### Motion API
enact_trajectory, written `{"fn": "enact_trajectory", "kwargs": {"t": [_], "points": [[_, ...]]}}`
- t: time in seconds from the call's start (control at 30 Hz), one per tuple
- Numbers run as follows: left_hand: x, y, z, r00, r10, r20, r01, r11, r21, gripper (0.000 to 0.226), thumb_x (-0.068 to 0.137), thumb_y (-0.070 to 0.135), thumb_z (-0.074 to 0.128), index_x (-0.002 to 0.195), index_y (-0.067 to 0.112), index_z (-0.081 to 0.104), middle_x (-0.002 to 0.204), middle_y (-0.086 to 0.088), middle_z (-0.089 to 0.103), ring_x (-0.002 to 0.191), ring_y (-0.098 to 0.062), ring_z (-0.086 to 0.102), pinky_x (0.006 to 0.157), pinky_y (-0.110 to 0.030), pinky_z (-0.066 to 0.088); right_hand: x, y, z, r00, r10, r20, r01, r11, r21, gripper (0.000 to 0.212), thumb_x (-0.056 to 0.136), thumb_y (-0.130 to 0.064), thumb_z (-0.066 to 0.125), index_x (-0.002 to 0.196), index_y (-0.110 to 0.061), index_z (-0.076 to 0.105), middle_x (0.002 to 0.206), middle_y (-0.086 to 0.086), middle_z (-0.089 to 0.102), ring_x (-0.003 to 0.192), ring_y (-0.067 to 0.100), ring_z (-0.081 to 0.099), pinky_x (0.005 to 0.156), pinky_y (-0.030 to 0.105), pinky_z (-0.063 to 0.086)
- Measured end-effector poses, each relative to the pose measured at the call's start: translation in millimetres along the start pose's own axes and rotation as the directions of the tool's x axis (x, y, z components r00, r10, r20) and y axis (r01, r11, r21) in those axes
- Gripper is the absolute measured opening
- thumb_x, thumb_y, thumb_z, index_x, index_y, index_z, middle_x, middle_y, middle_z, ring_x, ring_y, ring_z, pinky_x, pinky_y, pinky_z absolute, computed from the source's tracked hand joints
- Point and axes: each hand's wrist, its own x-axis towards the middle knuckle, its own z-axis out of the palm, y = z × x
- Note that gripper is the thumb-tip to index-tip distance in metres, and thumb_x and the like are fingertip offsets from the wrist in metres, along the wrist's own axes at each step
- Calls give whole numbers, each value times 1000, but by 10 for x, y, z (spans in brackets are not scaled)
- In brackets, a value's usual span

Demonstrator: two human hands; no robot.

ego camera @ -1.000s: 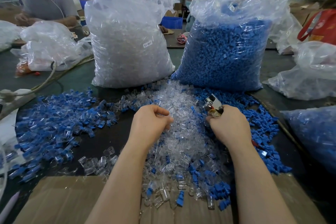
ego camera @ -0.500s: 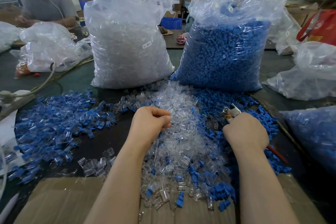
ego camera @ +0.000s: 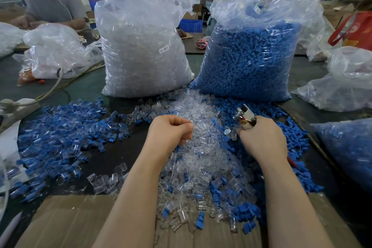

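As the right hand (ego camera: 261, 143) grips, tool (ego camera: 244, 115) juts beyond fingers (ego camera: 248, 130).

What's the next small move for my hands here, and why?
Probably bring the left hand across to the metal tool that the right hand grips. Its fingers are curled over the clear pieces, the tool's tip points up, and the two are apart.
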Motion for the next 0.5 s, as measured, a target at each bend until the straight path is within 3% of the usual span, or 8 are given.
{"fn": "enact_trajectory", "kwargs": {"t": [0.17, 0.23, 0.37, 0.5], "points": [[-46, 75, 38, 999, -4, 34, 8, 992, -126, 2, 87, 5, 71, 89, 5, 70, 71, -6, 74, 61, -9, 69, 55, -16, 53, -65, -104, -31, 993, -121, 15, 111, 946, 306, 17, 84, -34, 67, 83, -17, 64, 77, 2, 65, 75, 25, 59, 70, 40, 51], [-59, 87, 51, 999, 1, 37, 5, 990, -140, 2, 87, 5, 71, 89, 5, 70, 72, -5, 75, 61, -9, 69, 55, -16, 53, -84, -156, -25, 991, -130, 24, 115, 939, 323, 15, 84, -33, 68, 83, -18, 65, 76, 0, 65, 74, 23, 58, 68, 38, 49], [-67, 75, 48, 1000, -3, 25, 7, 987, -158, 2, 88, 4, 69, 89, 5, 69, 74, -6, 75, 61, -9, 69, 54, -16, 53, -84, -130, -5, 997, -72, -16, 72, 997, -12, 12, 83, -27, 61, 85, -16, 55, 80, 3, 57, 67, 24, 49, 61, 33, 38], [-65, 60, 35, 1000, -6, 17, 8, 987, -160, 3, 88, 4, 69, 91, 5, 69, 73, -5, 75, 61, -9, 69, 55, -16, 53, -67, -11, -74, 987, 142, -82, -157, 959, -237, 30, 86, -27, 64, 110, -11, 54, 124, 14, 48, 56, 23, 37, 61, 37, 39]]}}
